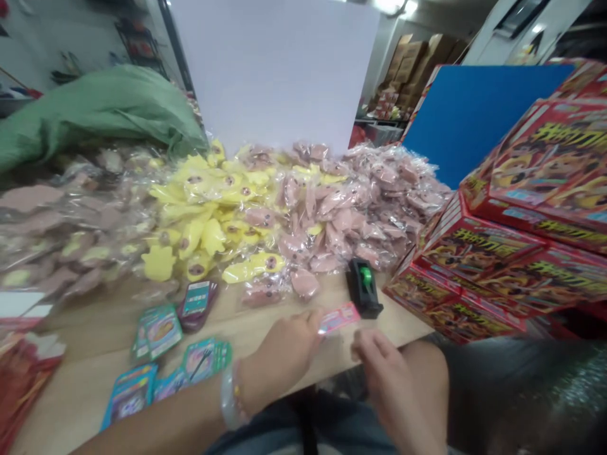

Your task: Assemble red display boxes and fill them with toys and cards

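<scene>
My left hand [296, 341], with bracelets on its wrist, is closed on one end of a small pink printed card [340, 318] held over the table's front edge. Just right of the card, my right hand [379, 360] is curled with thumb and fingers together; what it pinches, if anything, is too small to see. A black tape dispenser [364, 291] with a green core stands beyond the card. Stacks of teal cards [159, 330], blue cards [129, 395] and dark-backed cards [196, 306] lie left of my hands.
A heap of plastic-wrapped yellow pieces [203, 237] and pink pieces [341, 221] covers the table's back. Red printed boxes [484, 246] are stacked at the right, with a blue panel [488, 120] behind. A green sack [109, 110] lies back left; red packaging [28, 385] sits front left.
</scene>
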`<state>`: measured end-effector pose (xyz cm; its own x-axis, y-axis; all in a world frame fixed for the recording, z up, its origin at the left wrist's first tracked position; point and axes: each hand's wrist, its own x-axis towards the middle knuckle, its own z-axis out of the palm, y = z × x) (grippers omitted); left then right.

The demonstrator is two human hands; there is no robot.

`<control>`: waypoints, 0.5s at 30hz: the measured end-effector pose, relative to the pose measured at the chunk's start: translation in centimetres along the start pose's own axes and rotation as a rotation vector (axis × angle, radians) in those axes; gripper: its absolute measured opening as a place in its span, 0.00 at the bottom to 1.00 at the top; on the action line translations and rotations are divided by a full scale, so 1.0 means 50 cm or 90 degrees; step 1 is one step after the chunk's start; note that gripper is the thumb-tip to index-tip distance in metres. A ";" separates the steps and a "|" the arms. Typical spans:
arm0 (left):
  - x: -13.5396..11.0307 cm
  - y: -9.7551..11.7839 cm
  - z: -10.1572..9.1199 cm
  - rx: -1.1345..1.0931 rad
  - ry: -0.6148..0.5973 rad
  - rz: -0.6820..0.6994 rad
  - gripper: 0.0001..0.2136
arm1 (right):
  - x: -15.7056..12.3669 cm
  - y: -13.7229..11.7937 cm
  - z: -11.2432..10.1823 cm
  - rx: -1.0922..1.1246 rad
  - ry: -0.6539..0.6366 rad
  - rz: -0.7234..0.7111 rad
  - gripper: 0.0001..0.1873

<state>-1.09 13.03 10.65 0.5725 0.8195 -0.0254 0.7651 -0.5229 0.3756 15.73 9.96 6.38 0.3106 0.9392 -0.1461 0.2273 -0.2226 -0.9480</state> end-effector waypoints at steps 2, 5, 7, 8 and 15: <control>-0.016 0.030 -0.013 0.013 0.027 0.000 0.11 | -0.033 -0.029 0.030 0.097 0.009 0.006 0.20; -0.056 0.071 -0.050 -0.020 0.049 0.018 0.11 | -0.066 -0.048 0.013 0.004 0.061 -0.007 0.20; -0.082 0.077 -0.074 -0.088 0.045 0.051 0.12 | -0.066 -0.038 -0.022 -0.114 0.073 -0.058 0.22; -0.096 0.068 -0.082 -0.131 0.038 0.066 0.12 | -0.059 -0.028 -0.036 -0.135 0.051 -0.075 0.24; -0.346 -0.187 -0.013 -0.062 0.080 -0.284 0.25 | 0.031 0.042 0.062 -0.319 -0.183 -0.113 0.23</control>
<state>-18.31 3.90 8.19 0.1499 0.9843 -0.0935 0.8937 -0.0945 0.4385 13.81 11.77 3.30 -0.0179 0.9908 -0.1339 0.6818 -0.0859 -0.7265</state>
